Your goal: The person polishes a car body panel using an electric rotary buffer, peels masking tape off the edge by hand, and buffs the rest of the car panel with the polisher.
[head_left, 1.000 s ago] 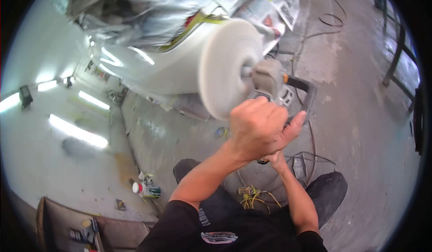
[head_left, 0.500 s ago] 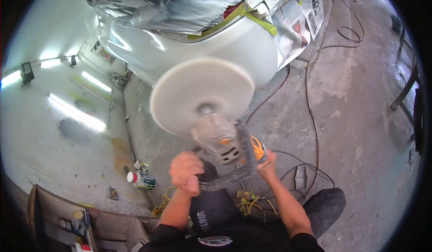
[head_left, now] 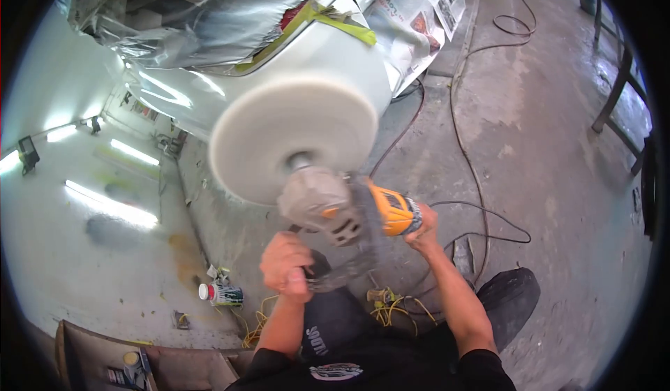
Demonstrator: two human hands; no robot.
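Observation:
A polisher [head_left: 322, 199] with a grey head and an orange body is held up in front of me. Its large round white pad [head_left: 289, 129] looks blurred, as if spinning. My left hand [head_left: 286, 265] is wrapped round the black loop handle at the tool's front. Round the rear of the orange body my right hand [head_left: 423, 230] is closed. Behind the pad is the white, glossy car panel [head_left: 349, 59]; the pad overlaps it in view, and I cannot tell whether they touch. Yellow-green masking tape [head_left: 349, 26] edges the panel.
Plastic sheeting [head_left: 188, 21] and newspaper [head_left: 408, 24] cover the car above. Hoses and cables [head_left: 464, 146] snake over the concrete floor [head_left: 530, 181]. A white-lidded container [head_left: 222, 294] stands by the left wall, near a wooden shelf [head_left: 174, 359]. Yellow cord [head_left: 391, 311] lies close to my legs.
The polisher has shifted slightly left and tilted, showing more of its orange body. My right hand has moved up a little. The car appears further left and lower in view.

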